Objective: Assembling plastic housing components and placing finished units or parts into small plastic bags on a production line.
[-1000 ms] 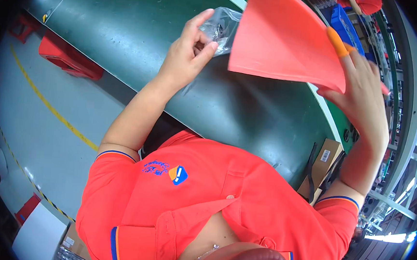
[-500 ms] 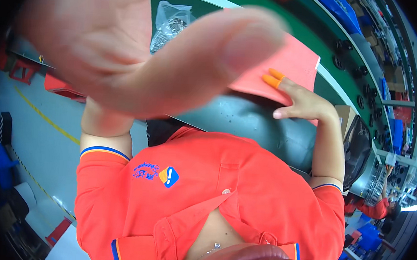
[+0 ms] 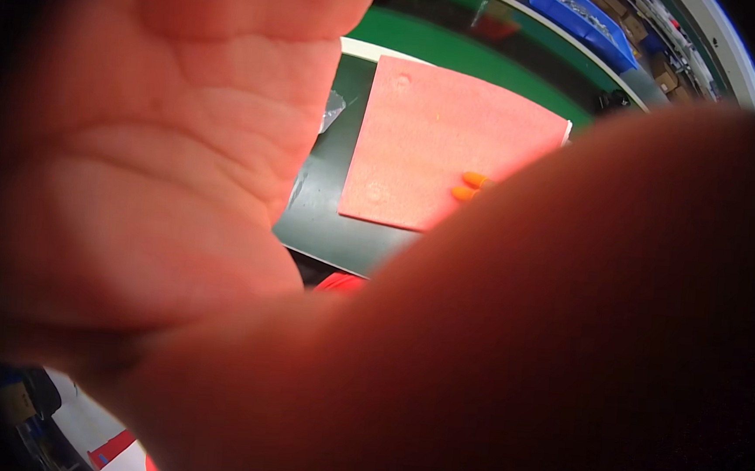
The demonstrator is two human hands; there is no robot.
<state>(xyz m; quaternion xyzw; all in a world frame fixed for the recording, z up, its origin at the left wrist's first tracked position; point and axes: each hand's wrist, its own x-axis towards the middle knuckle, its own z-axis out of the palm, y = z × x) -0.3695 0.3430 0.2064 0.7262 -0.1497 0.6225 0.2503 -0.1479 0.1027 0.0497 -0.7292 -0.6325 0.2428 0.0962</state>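
My left hand point(image 3: 188, 196) is raised very close to the camera and covers much of the view. Its palm and spread thumb show, with nothing seen in it; the other fingers run out of the picture at the top. Behind the thumb, two fingertips of my right hand point(image 3: 466, 189) rest stretched out on a pink foam-like sheet point(image 3: 410, 141). Both wear orange finger cots. The thumb hides the rest of that hand. The sheet lies on a dark green worktop point(image 3: 310, 197), two round dents visible in it.
Part of a clear plastic bag point(image 3: 333, 110) shows beside the sheet, partly covered by my left palm. Beyond a white edge strip runs a green surface point(image 3: 427, 31). A blue bin point(image 3: 580, 24) with small parts stands at the far right, near shelves with boxes.
My left hand has come closer to the camera, its thumb now covering the lower right. The view has shifted, showing more of the pink sheet. My right fingers stay on it.
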